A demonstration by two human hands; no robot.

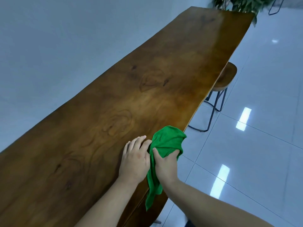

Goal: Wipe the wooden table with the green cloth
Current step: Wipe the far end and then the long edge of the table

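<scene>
A long wooden table (131, 89) with dark knots runs from the lower left to the upper right. The green cloth (167, 140) lies bunched at the table's near right edge, with one end hanging down over the side. My right hand (165, 166) is closed around the cloth's middle. My left hand (136, 158) rests flat on the wood just left of the cloth, its fingers spread and its fingertips touching the fabric.
A round wooden stool (226, 77) on black metal legs stands half under the table's right edge. A leafy plant (242, 4) sits past the far end. Glossy white floor tiles (262, 112) lie to the right, a pale wall to the left.
</scene>
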